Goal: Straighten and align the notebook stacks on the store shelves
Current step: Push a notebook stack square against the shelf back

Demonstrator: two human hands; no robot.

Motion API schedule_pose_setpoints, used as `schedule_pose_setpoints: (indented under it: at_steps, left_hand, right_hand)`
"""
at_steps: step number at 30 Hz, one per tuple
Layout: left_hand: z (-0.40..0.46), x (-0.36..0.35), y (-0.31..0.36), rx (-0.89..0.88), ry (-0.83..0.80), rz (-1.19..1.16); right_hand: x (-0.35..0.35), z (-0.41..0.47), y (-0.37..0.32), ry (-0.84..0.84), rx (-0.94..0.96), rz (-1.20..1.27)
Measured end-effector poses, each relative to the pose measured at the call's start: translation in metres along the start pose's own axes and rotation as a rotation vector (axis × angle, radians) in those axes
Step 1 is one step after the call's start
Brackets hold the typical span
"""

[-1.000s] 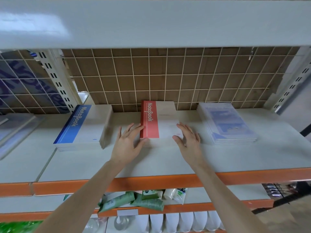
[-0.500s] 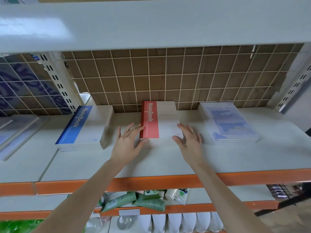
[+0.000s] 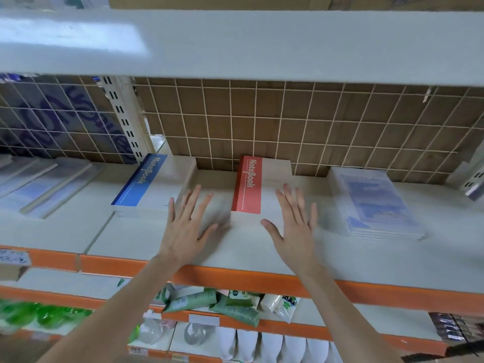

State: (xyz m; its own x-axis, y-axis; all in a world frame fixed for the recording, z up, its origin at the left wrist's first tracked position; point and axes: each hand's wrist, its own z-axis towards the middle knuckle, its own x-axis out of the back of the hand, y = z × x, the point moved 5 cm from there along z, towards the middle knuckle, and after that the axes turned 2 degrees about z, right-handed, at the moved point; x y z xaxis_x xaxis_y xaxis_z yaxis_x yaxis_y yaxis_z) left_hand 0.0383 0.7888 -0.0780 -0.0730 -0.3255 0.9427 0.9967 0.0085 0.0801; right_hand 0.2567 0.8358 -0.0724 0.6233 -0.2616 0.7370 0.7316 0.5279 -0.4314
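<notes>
Red stack [image 3: 262, 189] looks squared. Left hand [image 3: 187, 226], right hand [image 3: 293, 226] flat, fingers spread, gripping nothing. Blue stack [image 3: 154, 184] left, wrapped stack [image 3: 374, 205] right: alignment unjudged.

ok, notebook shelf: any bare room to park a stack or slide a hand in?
Bare shelf along the front, ahead of the blue-spined stack. The gap between that and the red-spined stack holds the left hand. Right hand fills the narrower gap to the wrapped stack. Far left is crowded with overlapping notebooks.
</notes>
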Motion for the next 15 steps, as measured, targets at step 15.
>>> schedule_pose_setpoints:
  at_steps: [15]
  left_hand:
    - [-0.189, 0.118, -0.284, 0.581, 0.064, 0.165]
  right_hand:
    - [-0.174, 0.001, -0.295, -0.445, 0.440, 0.130]
